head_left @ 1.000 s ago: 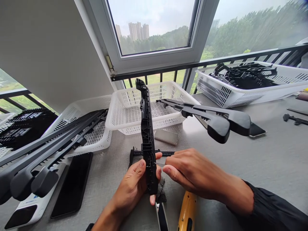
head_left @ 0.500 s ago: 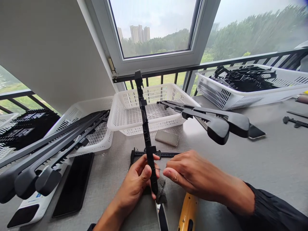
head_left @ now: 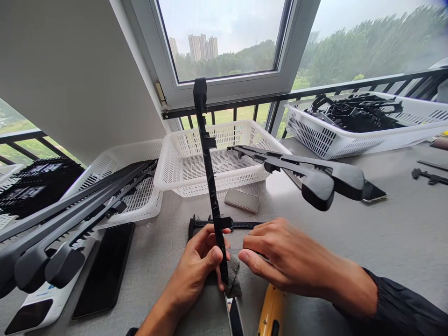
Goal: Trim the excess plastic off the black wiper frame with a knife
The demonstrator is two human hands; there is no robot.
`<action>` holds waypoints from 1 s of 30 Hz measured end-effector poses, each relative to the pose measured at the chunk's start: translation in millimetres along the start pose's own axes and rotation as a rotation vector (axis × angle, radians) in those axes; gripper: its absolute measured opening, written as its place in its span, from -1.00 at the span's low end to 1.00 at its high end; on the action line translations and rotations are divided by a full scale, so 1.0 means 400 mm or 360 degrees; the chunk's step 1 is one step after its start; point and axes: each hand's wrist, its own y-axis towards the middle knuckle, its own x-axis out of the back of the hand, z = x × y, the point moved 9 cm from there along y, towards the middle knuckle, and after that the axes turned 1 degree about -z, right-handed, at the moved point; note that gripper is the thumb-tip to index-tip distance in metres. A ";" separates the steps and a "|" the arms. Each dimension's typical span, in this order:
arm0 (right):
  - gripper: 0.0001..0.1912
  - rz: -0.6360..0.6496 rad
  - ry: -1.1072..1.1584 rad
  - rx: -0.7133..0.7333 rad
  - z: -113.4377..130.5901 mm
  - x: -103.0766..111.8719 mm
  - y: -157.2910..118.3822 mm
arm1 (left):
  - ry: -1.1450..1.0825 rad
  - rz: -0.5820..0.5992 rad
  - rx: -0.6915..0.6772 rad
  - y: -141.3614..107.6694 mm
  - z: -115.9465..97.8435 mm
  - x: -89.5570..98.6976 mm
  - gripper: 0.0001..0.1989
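My left hand (head_left: 199, 261) grips the lower end of a long black plastic strip (head_left: 209, 172) with small tabs and clips. The strip stands nearly upright and leans slightly left at its top. My right hand (head_left: 276, 252) is closed just to its right, fingers pinched round a thin pointed tool (head_left: 234, 252). The tool's slim pale tip reaches the strip near my left thumb; its grip is mostly hidden in my fingers. A grey cloth-like piece (head_left: 233, 275) lies below the strip. Behind my hands is a dark caliper (head_left: 245, 225).
A yellow-handled tool (head_left: 271, 310) lies near my right wrist. Grey long-handled parts (head_left: 297, 170) rest across a white basket (head_left: 210, 186); similar ones (head_left: 70, 224) lean left. A black phone (head_left: 105, 270), a small metal block (head_left: 242, 200) and a basket of black parts (head_left: 336, 144) surround me.
The strip has turned slightly, its top rising and tilting a little left. My right hand has shifted slightly right, and the thin tool shows more clearly.
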 end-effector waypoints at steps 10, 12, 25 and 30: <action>-0.51 0.0029 0.0049 -0.0029 -0.010 -0.011 -0.001 | -0.0035 0.0004 0.0008 0.004 -0.006 -0.009 -0.45; -0.50 0.0035 0.0062 -0.0044 -0.013 -0.012 -0.002 | -0.0040 0.0006 0.0009 0.006 -0.008 -0.012 -0.44; -0.51 0.0097 0.0127 -0.0135 -0.018 -0.017 -0.002 | -0.0038 -0.0004 -0.0019 0.007 -0.017 -0.012 -0.45; -0.51 0.0090 0.0133 -0.0148 -0.021 -0.017 -0.005 | -0.0027 -0.0028 0.0012 0.007 -0.013 -0.009 -0.43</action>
